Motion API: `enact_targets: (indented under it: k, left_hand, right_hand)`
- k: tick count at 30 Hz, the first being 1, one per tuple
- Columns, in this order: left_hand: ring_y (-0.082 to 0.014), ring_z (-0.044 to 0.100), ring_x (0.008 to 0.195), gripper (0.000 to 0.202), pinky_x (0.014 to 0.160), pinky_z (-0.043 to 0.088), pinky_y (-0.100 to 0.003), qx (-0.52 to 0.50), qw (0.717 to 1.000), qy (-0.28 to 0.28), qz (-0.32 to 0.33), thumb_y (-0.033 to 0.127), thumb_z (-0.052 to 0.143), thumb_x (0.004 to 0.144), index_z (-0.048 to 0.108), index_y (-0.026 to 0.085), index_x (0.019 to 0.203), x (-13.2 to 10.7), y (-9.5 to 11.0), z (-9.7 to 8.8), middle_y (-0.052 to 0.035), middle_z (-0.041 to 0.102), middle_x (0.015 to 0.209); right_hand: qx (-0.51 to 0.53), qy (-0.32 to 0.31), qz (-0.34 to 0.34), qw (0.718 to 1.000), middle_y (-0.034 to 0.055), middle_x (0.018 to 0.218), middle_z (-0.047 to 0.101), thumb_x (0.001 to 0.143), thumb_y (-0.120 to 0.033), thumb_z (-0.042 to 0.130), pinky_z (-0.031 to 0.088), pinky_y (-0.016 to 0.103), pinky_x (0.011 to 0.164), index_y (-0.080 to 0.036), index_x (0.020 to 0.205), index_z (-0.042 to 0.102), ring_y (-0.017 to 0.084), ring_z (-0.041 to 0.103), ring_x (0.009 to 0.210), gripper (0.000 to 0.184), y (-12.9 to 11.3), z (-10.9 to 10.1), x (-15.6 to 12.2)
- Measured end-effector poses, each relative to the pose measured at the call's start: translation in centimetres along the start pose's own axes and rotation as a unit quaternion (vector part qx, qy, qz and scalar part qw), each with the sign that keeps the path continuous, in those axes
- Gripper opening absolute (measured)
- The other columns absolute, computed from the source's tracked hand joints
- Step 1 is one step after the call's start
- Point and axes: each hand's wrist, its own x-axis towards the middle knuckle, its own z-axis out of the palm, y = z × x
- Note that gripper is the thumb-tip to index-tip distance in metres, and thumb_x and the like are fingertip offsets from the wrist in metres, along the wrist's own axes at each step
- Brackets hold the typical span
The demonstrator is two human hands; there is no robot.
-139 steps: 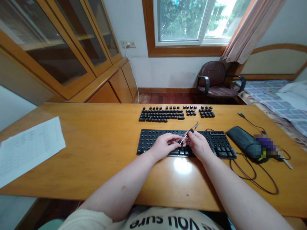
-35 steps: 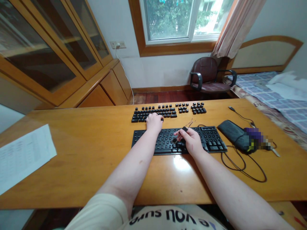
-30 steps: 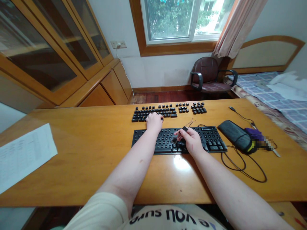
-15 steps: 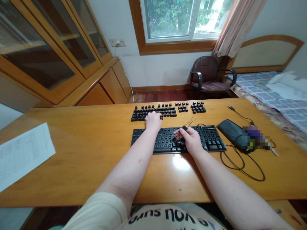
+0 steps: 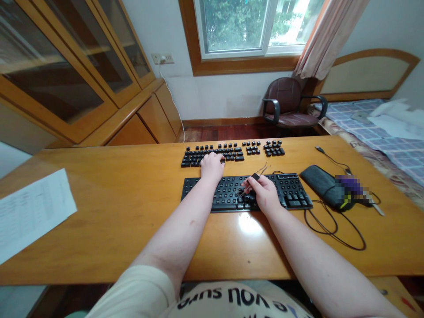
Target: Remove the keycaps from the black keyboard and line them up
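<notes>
My left hand (image 5: 212, 166) reaches over the near row of loose black keycaps (image 5: 240, 158), laid out in keyboard order on the desk. Its fingers are curled, and the thumb and fingertips are closed at a keycap (image 5: 223, 162) at the hand's right edge. Below lies a black keyboard (image 5: 228, 205) with many bare switch stems; caps remain on its right block and part of the near rows. Closed round the dark handle of a wire keycap puller (image 5: 264, 168), my right hand (image 5: 265, 192) hovers over or rests on the keyboard; contact cannot be made out.
A dark pouch (image 5: 316, 181) lies right of the keyboard, beside a blurred purple item (image 5: 351, 183) and a looped black cable (image 5: 359, 232). A short USB cable (image 5: 331, 158) lies behind them. Printed sheets (image 5: 36, 212) are at the desk's left.
My left hand has shifted very slightly away from me at the keycap row. My right hand and the keycap puller are almost still.
</notes>
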Motion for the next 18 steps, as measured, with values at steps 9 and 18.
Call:
enact_targets:
  k: [9,18]
  left_hand:
    - [-0.0200,0.055,0.090,0.022,0.084,0.041,-0.032,-0.061,0.973,-0.101,0.196,0.030,0.046,0.088,0.065,0.020,0.092,-6.3,2.2,-4.7,-0.0052,0.064,0.093]
    - [-0.0229,0.052,0.095,0.026,0.083,0.044,-0.035,-0.040,0.966,-0.145,0.212,0.032,0.068,0.074,0.060,0.020,0.096,-12.9,-0.5,-2.0,-0.0057,0.061,0.095]
  right_hand:
    - [-0.050,0.022,-0.074,0.996,-0.0012,0.063,0.058,0.080,-0.040,0.059,0.048,0.028,0.057,-0.018,0.089,0.057,0.013,0.057,0.053,0.024,0.5,-0.2,-0.4]
    - [-0.146,-0.031,-0.096,0.984,0.0022,0.069,0.062,0.081,-0.035,0.058,0.048,0.030,0.060,-0.018,0.089,0.063,0.015,0.059,0.059,0.019,-2.0,-1.0,-0.4]
